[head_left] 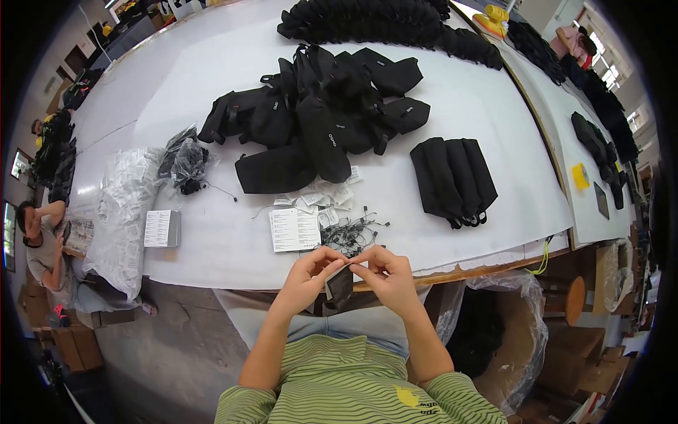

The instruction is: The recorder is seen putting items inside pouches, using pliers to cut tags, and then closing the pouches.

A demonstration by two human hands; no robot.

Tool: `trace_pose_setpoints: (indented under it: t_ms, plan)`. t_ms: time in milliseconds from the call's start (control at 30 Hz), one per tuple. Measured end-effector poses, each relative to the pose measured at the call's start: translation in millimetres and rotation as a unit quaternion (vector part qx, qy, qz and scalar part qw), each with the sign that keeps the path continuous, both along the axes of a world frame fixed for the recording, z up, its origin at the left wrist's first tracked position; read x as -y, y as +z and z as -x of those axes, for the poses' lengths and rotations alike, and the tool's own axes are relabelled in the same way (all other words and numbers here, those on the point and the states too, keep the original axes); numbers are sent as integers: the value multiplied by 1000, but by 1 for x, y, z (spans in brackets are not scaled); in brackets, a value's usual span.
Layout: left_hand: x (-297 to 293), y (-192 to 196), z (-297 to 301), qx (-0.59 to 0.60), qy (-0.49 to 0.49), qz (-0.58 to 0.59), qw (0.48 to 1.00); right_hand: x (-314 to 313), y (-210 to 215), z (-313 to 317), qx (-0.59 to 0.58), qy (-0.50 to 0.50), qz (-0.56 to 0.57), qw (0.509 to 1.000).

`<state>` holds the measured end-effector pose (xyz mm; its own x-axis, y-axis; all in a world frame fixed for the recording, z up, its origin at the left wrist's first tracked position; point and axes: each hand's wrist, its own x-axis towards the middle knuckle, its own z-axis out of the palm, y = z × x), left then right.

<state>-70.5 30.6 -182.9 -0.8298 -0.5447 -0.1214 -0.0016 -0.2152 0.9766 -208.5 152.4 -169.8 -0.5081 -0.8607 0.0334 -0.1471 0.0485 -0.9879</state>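
Item: one dark pouch-like piece (342,288), at the bench's (201,258) near edge. We recorded the left hand (307,280) and right hand (386,280) each pinched nearly closed on its top, presumably to steady fine work. White cards (295,231) and black cords (353,234) lay just inside that edge, probably for easy reach. The piece looked narrow, soft, paler along its left border.

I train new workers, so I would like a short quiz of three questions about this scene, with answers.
1. True or false: the loose dark strings lie nearer the person than the jumbled black pile.
2. Which lies right of that pile? (a) the clear bag of white labels (b) the neat row of black pouches
3. What hangs below the fingertips of the left hand and right hand?

Key: 1 true; 2 b; 3 a small dark item.
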Motion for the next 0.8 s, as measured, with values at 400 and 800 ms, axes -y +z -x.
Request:
trace_pose_setpoints:
  t_ms: [400, 800]
  plan:
    - [7, -3, 16, 41, -59, 70, 995, -6, -5, 13, 35, 1, -17, 999]
    - [43, 5, 58, 0, 172, 419, 892, -7, -10, 13, 163, -16, 16, 986]
